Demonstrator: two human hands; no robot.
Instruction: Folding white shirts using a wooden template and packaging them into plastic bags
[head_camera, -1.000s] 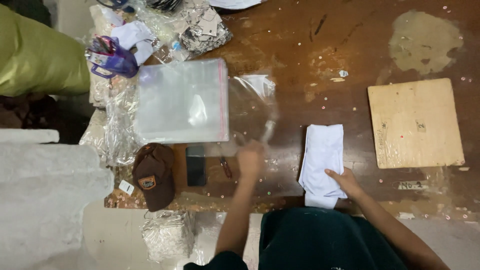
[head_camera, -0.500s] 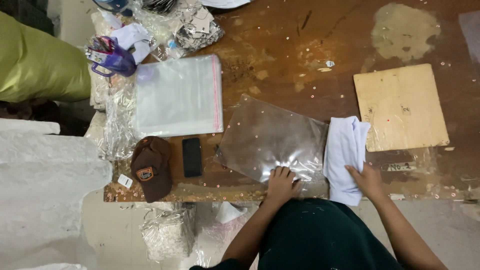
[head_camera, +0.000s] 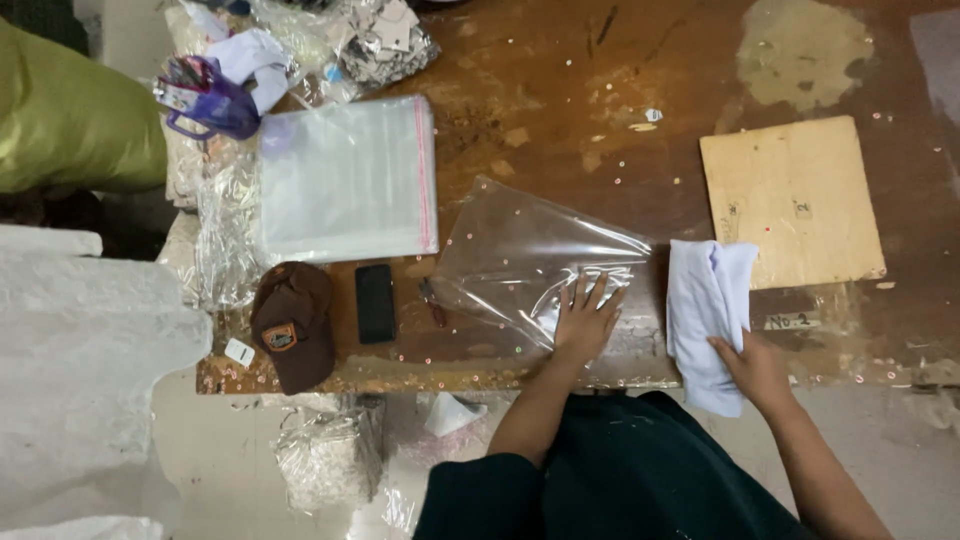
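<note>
While fingers (head_camera: 598, 293) spread: one bag (head_camera: 530, 255), one cloth (head_camera: 706, 300)

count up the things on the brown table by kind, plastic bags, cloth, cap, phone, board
Loose clear plastic bag under the left hand: 1
Stack of clear bags: 1
Folded white cloth under the right hand: 1
Brown cap: 1
Black phone: 1
Square wooden board: 1
Total: 6

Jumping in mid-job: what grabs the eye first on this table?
The left hand lies flat on a clear plastic bag at the table's middle, while the right hand grips a folded white cloth just right of it. A stack of clear bags sits further left, a brown cap below it.
</note>
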